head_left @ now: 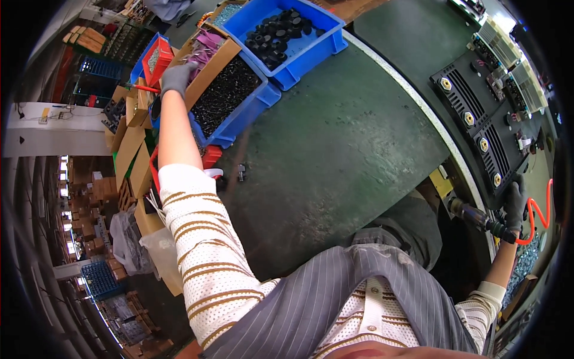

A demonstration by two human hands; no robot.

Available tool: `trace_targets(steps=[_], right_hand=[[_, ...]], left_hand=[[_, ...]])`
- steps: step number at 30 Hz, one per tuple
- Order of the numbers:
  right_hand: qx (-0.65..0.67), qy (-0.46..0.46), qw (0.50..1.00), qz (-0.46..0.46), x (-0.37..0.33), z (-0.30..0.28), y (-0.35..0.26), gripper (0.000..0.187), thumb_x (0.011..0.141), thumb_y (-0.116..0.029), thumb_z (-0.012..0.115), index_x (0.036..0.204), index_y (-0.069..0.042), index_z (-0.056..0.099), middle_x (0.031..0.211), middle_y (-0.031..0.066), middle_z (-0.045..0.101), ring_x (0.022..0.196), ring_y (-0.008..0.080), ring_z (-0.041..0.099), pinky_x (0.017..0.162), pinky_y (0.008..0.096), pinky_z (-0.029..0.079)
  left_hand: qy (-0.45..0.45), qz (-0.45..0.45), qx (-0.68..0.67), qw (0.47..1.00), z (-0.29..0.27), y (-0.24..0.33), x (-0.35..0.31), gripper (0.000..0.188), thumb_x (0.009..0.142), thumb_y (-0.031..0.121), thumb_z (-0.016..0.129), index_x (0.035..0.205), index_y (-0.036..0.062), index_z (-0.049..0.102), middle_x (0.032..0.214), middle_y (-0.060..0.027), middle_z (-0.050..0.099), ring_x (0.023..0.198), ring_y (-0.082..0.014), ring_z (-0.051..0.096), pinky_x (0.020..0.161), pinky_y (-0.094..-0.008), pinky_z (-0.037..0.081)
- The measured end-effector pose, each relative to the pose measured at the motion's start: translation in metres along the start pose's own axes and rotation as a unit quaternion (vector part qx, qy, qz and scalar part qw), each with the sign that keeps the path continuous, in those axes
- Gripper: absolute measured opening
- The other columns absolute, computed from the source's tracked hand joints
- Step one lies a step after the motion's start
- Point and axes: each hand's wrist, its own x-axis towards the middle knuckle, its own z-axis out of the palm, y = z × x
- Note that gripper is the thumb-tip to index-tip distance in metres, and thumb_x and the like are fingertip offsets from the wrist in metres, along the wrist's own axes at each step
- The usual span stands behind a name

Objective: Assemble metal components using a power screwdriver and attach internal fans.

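Bench work seen from above: any markings on the slotted black panels (pixel 487 119), at the far right, are too small to read, as are those on the cartons in the background. The pink pieces (pixel 209 43) lie heaped in an open cardboard box (pixel 212 70) at the upper left; they look thin, crumpled and slightly glossy, their exact form indistinct. The left hand (pixel 177 78), in a grey glove, reaches over the box's near end with its fingertips at the heap; whether it grasps a piece cannot be told. The right hand (pixel 514 205), also gloved, is at the lower edge of the panels, beside a dark, cylindrical tool (pixel 470 213) and a coiled orange-red hose (pixel 530 218); its grip cannot be told. The panels are matt black, with parallel slots and a row of brass-coloured hexagonal fittings (pixel 469 118). Beside the box, a blue bin (pixel 254 113) contains small black parts (pixel 224 99); a second blue bin (pixel 311 43) holds larger black caps (pixel 281 39), both on the green bench (pixel 335 131)
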Motion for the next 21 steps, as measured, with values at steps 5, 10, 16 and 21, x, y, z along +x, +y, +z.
trace_targets(steps=[5,10,16,21], right_hand=[[0.045,0.009,0.999,0.0,-0.002,-0.002,0.009,0.017,0.09,-0.01,0.045,0.101,-0.006,0.058,0.081,-0.0053,0.052,0.071,0.0032,0.044,0.062,0.0187,0.037],[0.11,-0.017,0.993,0.027,-0.017,0.003,-0.017,0.022,0.091,-0.013,0.046,0.108,-0.005,0.057,0.079,-0.0059,0.054,0.062,0.0025,0.044,0.055,0.0172,0.035],[0.298,-0.016,0.949,0.099,-0.033,-0.003,-0.036,0.044,0.091,-0.018,0.054,0.131,0.001,0.048,0.082,-0.0037,0.054,0.06,0.0017,0.044,0.051,0.0137,0.034],[0.345,-0.053,0.93,0.111,-0.035,-0.019,-0.038,0.036,0.095,-0.011,0.049,0.129,0.0,0.051,0.081,0.002,0.058,0.062,0.0044,0.053,0.053,0.0157,0.043]], left_hand=[[0.2,0.001,-0.391,0.898,-0.026,0.029,-0.039,0.039,0.081,0.029,0.074,0.104,-0.0013,0.068,0.098,-0.0077,0.069,0.086,-0.0159,0.063,0.079,-0.0279,0.048],[0.198,0.276,-0.338,0.878,-0.054,0.094,-0.082,0.025,0.084,0.015,0.07,0.104,0.0007,0.067,0.094,-0.003,0.068,0.082,-0.0095,0.06,0.075,-0.0246,0.048],[-0.152,0.509,-0.122,0.839,-0.001,0.249,-0.249,0.024,0.077,0.011,0.068,0.1,0.0054,0.068,0.086,-0.0091,0.066,0.076,-0.0172,0.062,0.069,-0.0289,0.049],[-0.15,0.507,-0.074,0.846,0.055,0.262,-0.29,0.029,0.074,0.025,0.072,0.099,0.0101,0.068,0.084,-0.0097,0.06,0.081,-0.0271,0.059,0.071,-0.0373,0.047]])
